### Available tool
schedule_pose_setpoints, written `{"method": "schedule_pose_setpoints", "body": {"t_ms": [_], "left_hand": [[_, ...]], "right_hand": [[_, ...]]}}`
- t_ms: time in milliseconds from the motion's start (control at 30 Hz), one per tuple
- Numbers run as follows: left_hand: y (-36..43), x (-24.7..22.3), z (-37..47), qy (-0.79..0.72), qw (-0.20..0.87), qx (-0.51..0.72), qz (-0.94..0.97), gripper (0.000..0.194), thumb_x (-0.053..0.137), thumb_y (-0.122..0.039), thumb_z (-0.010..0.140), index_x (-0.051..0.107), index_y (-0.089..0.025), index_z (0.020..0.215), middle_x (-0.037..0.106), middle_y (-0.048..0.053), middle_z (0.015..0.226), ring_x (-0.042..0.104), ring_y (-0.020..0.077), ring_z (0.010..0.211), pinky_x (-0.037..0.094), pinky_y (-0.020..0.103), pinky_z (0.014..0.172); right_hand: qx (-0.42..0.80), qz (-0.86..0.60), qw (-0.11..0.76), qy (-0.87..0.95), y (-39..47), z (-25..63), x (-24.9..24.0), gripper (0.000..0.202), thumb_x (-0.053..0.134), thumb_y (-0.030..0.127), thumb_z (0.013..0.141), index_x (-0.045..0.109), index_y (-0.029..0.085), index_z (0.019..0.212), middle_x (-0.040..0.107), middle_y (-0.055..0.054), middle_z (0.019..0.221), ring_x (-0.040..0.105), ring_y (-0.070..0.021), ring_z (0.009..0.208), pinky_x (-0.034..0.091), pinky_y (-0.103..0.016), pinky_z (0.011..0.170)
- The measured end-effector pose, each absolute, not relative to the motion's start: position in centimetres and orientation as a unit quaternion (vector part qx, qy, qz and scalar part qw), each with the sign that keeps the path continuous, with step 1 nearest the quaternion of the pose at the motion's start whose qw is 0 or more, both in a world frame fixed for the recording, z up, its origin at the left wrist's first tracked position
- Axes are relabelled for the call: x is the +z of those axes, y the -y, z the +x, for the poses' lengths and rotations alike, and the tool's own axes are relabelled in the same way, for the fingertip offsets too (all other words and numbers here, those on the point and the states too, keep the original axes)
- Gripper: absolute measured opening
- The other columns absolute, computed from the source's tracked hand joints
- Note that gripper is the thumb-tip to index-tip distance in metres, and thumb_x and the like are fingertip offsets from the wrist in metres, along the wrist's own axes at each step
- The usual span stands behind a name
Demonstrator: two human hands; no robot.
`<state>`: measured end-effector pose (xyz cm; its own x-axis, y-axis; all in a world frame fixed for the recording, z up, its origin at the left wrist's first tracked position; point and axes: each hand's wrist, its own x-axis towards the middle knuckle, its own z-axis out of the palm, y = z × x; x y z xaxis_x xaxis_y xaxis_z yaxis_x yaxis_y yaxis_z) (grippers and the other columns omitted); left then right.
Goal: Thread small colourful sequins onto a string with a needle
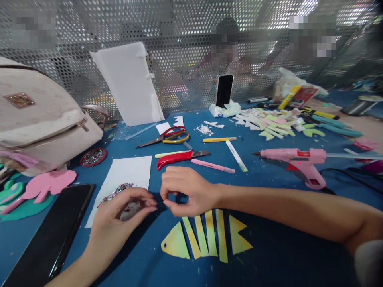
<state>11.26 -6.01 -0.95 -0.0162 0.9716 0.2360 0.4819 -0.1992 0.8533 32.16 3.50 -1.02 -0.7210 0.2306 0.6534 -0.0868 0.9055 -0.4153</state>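
Note:
My left hand [121, 213] and my right hand [190, 191] are close together over the blue table, each with thumb and finger pinched. Between the fingertips runs a thin strand [160, 203], too fine to tell its material. Just below my right hand lie yellow-green cut pieces laid out as a fish: a head piece [176, 244] with a dark eye, several separate strips [222, 235], and a notched tail piece [239, 236]. Partly behind my left hand is a white paper sheet [133, 169] with a heap of colourful beads or sequins [118, 191] on it.
Beyond my hands lie a red-handled knife [175, 159], scissors [170, 135] and marker pens [214, 166]. A pink glue gun [299, 155] rests right, near cut scraps [269, 123]. A dark phone [50, 239] and a backpack [42, 119] are left; another phone [224, 91] stands at the back.

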Motion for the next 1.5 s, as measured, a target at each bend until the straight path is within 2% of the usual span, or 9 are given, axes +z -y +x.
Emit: {"method": "schedule_pose_setpoints", "body": {"t_ms": [567,1067,1167,1300,1500], "left_hand": [[5.92,-1.18,10.81,-0.542,0.258,0.423,0.679,0.007,0.078,-0.029,0.083,0.072,-0.027,0.086,0.075,-0.005,0.083,0.07,0.013,0.077,0.055,0.02,0.074],[6.02,-1.38,10.68,-0.547,0.256,0.429,0.672,0.007,0.078,-0.032,0.083,0.073,-0.027,0.085,0.076,-0.005,0.083,0.071,0.0142,0.078,0.056,0.022,0.075],[6.12,-1.6,10.54,-0.548,0.259,0.435,0.666,0.007,0.078,-0.032,0.083,0.074,-0.028,0.087,0.077,-0.005,0.085,0.072,0.015,0.081,0.057,0.022,0.076],[6.03,-1.61,10.36,-0.525,0.227,0.427,0.7,0.003,0.076,-0.029,0.086,0.073,-0.028,0.087,0.077,-0.005,0.084,0.073,0.0146,0.08,0.057,0.022,0.075],[6.04,-0.89,10.73,-0.473,0.132,0.397,0.775,0.003,0.072,-0.026,0.091,0.07,-0.028,0.09,0.076,-0.006,0.083,0.072,0.0108,0.072,0.055,0.018,0.073]], "right_hand": [[0.193,-0.047,0.352,0.915,-3.59,32.09,-1.34,0.013,0.048,0.016,0.093,0.052,0.019,0.081,0.054,0.0,0.075,0.044,-0.0135,0.073,0.04,-0.028,0.072],[0.152,-0.068,0.285,0.944,-3.58,32.13,-1.42,0.011,0.047,0.018,0.093,0.054,0.018,0.084,0.055,-0.002,0.078,0.046,-0.0145,0.077,0.039,-0.028,0.072],[0.16,-0.07,0.297,0.939,-3.59,32.12,-1.45,0.011,0.048,0.017,0.092,0.053,0.018,0.082,0.055,-0.001,0.078,0.045,-0.0138,0.075,0.038,-0.028,0.071],[0.169,-0.064,0.327,0.928,-3.57,32.09,-1.45,0.01,0.05,0.016,0.091,0.054,0.019,0.081,0.055,0.0,0.076,0.043,-0.013,0.073,0.037,-0.027,0.068],[0.16,-0.037,0.32,0.933,-3.65,31.96,-1.63,0.012,0.05,0.017,0.094,0.058,0.018,0.085,0.058,0.0,0.077,0.044,-0.0128,0.074,0.037,-0.027,0.07]]}}
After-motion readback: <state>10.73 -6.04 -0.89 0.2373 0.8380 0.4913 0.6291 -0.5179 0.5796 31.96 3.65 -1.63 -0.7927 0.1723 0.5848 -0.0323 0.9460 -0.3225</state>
